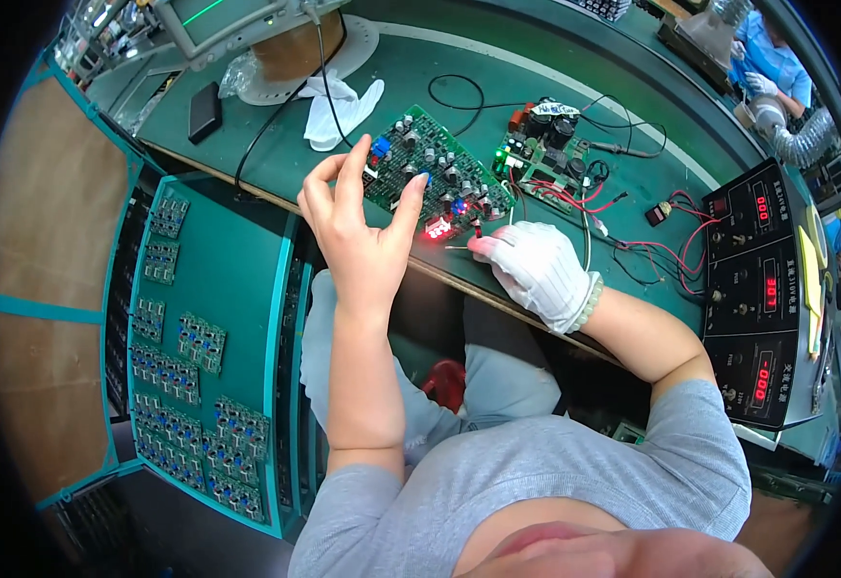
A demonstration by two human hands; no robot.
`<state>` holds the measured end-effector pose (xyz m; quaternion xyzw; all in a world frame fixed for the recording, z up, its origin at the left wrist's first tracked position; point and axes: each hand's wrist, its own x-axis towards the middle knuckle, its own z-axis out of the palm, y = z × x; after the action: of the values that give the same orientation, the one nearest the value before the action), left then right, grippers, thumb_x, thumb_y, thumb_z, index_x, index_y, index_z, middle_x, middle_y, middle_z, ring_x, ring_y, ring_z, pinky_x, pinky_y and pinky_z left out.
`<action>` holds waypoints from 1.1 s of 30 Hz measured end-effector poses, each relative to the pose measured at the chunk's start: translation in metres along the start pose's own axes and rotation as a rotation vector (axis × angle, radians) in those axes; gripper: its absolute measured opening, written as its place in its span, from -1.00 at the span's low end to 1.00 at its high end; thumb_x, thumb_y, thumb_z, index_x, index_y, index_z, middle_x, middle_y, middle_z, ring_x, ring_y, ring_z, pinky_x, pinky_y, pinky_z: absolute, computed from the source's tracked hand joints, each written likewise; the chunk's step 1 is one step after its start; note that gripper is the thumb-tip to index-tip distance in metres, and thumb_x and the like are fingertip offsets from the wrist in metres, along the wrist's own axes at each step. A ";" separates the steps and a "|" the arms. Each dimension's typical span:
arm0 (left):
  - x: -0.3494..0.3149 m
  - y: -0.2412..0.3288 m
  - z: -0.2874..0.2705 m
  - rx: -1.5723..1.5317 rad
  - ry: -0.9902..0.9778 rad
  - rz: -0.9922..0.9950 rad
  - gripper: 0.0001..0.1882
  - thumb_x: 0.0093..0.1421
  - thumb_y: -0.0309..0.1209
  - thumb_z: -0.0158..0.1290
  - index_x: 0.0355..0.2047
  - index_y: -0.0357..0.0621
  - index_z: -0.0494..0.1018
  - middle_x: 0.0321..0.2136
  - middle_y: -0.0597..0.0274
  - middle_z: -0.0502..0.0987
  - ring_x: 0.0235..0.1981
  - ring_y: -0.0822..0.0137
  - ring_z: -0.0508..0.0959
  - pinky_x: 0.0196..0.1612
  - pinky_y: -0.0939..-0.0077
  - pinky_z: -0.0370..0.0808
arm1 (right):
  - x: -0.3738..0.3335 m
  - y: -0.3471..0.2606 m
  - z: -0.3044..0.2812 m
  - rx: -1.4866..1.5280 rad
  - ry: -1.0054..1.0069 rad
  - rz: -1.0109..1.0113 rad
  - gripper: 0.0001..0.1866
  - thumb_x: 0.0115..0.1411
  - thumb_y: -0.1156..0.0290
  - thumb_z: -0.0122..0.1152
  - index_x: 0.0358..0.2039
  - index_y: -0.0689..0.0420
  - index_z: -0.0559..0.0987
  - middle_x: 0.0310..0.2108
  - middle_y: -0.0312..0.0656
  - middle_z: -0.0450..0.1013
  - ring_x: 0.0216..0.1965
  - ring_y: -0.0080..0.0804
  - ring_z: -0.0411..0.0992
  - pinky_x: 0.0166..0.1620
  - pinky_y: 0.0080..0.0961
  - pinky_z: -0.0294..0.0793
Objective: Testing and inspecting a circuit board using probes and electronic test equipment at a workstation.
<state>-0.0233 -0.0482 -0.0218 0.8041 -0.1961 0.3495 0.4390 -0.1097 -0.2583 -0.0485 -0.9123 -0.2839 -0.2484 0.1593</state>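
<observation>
A green circuit board [439,169] crowded with capacitors and blue parts is tilted up at the bench's near edge. My bare left hand [362,212] grips it, fingers at its left side and thumb over its face. Red lit digits [438,227] glow at the board's lower corner, close to small blue parts. My right hand [541,270], in a white glove, pinches a thin metal-tipped tool [456,248] just below that corner; most of the tool is hidden by the fingers. A second board [550,154] with large black capacitors and a green light lies behind, wired with red leads [574,197].
Black power supplies [752,289] with red displays stand at the right. A teal rack [208,318] at the left carries several small circuit boards. On the bench are a white glove [343,111], a black box [206,113] and an instrument with a screen [213,24]. A co-worker [772,63] sits far right.
</observation>
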 end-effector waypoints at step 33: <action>0.000 0.004 -0.004 0.002 -0.027 -0.057 -0.38 0.09 -0.27 0.43 0.16 -0.14 0.53 -0.02 0.09 0.41 0.06 0.10 0.38 0.15 0.21 0.34 | -0.005 -0.001 0.003 -0.054 0.027 0.089 -0.76 0.05 0.52 0.31 -0.23 0.04 0.56 -0.40 -0.21 0.49 -0.39 -0.15 0.48 -0.35 -0.23 0.43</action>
<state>-0.0267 -0.0470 -0.0182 0.8145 -0.1786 0.3261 0.4453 -0.1134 -0.2584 -0.0535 -0.9247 -0.2339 -0.2609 0.1491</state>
